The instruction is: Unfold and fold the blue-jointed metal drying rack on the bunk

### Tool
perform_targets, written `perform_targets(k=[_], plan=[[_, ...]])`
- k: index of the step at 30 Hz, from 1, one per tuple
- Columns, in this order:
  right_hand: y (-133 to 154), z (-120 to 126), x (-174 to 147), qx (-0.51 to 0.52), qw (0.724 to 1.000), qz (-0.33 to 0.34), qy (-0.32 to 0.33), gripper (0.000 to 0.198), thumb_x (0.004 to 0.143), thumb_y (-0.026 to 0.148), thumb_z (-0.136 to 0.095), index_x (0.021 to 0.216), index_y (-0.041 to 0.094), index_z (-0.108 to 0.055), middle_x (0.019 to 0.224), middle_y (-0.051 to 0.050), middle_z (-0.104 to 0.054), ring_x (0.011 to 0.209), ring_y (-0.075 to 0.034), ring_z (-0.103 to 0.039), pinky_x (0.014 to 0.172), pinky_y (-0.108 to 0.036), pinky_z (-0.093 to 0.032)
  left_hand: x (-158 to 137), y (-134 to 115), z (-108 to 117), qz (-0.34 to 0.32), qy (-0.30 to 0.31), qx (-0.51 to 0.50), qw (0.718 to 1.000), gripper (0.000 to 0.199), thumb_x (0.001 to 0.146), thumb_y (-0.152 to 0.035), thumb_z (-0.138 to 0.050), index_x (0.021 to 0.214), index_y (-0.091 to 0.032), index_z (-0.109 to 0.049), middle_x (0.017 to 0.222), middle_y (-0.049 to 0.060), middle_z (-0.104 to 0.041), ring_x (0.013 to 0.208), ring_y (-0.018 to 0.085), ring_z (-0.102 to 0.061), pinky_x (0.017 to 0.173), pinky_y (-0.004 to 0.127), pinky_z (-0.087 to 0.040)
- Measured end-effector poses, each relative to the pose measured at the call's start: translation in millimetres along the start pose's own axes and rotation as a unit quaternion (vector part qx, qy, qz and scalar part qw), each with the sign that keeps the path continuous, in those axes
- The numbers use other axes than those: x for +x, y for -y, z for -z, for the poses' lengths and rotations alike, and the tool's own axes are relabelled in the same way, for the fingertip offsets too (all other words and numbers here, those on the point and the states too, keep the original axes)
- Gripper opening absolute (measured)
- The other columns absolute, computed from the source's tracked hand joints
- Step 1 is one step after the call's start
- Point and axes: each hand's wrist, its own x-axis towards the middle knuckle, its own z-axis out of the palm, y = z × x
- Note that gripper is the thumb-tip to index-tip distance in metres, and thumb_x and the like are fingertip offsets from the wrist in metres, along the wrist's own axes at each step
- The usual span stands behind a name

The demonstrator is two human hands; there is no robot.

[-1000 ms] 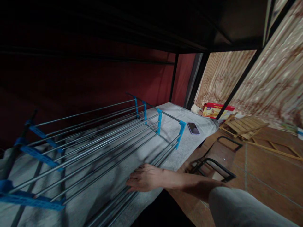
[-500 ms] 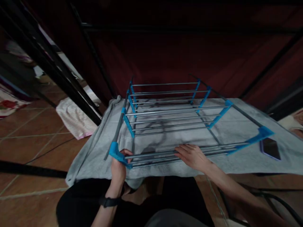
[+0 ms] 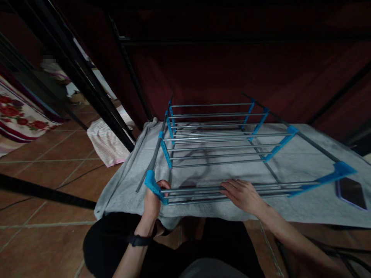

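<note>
A rack of grey metal rods with blue plastic brackets (image 3: 279,144) lies across a grey cloth in front of me. My left hand (image 3: 153,199) is closed around the near left blue corner piece, its thumb over the rod ends. Farther right, my right hand (image 3: 241,195) rests on the near rods with its fingers curled over them; the fingertips are partly hidden. Long side tubes run from the near corners toward the back, joined to the blue brackets.
The grey cloth (image 3: 226,173) covers a low surface. A phone (image 3: 351,193) lies at its right end, close to the rack's blue corner. Black metal posts (image 3: 87,88) rise at the left. A striped cloth (image 3: 107,141) lies on the tiled floor (image 3: 43,208).
My view has turned slightly left, so the scene sits farther right. Both hands keep their places on the rack, which looks unchanged.
</note>
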Motion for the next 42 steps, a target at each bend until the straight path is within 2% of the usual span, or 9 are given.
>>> perform_targets(k=[4,13,22,38,42], plan=[[0.1,0.6,-0.3,0.0,1.0,0.001,-0.014,0.031,0.106,0.036,-0.044,0.104,0.019,-0.069,0.092,-0.005,-0.074,0.074,-0.015,-0.066,0.069,-0.03,-0.043,0.6,-1.5,-0.4,0.002,0.022,-0.016,1.0,0.066,0.095,-0.062,-0.027,0.057,-0.018,-0.059,0.053,0.004,-0.05,0.058,0.017,-0.046,0.06,0.03,-0.037],[-1.0,-2.4,-2.8,0.001,1.0,-0.003,-0.03,0.027,0.105,0.035,-0.047,0.106,0.02,-0.069,0.091,-0.004,-0.073,0.074,-0.013,-0.066,0.07,-0.029,-0.045,-1.5,-7.4,-5.9,-0.007,0.012,-0.032,0.999,0.065,0.095,-0.062,-0.03,0.054,-0.02,-0.057,0.051,0.003,-0.047,0.062,0.018,-0.047,0.064,0.03,-0.039],[0.6,-1.8,-3.6,-0.01,1.0,-0.012,-0.016,0.028,0.105,0.035,-0.046,0.107,0.02,-0.07,0.094,-0.005,-0.074,0.074,-0.014,-0.066,0.07,-0.03,-0.044,-4.3,-12.3,-8.2,-0.007,0.018,-0.019,1.0,0.068,0.096,-0.064,-0.027,0.049,-0.02,-0.051,0.055,0.004,-0.048,0.061,0.018,-0.045,0.063,0.031,-0.038],[-0.3,-1.6,-3.0,-0.014,1.0,-0.023,0.003,0.027,0.105,0.033,-0.046,0.107,0.02,-0.069,0.095,-0.006,-0.074,0.076,-0.014,-0.066,0.071,-0.03,-0.045,-3.0,-8.0,-8.6,-0.012,0.012,-0.015,1.0,0.067,0.095,-0.064,-0.029,0.052,-0.019,-0.053,0.052,0.003,-0.047,0.055,0.016,-0.043,0.059,0.03,-0.036],[-0.9,1.4,-2.6,-0.006,1.0,-0.013,-0.006,0.028,0.105,0.034,-0.045,0.11,0.021,-0.069,0.093,-0.005,-0.073,0.077,-0.015,-0.067,0.071,-0.03,-0.046,-4.1,-9.7,-10.0,-0.02,0.005,-0.017,1.0,0.063,0.093,-0.064,-0.035,0.051,-0.02,-0.053,0.051,0.003,-0.046,0.055,0.016,-0.043,0.059,0.03,-0.036]])
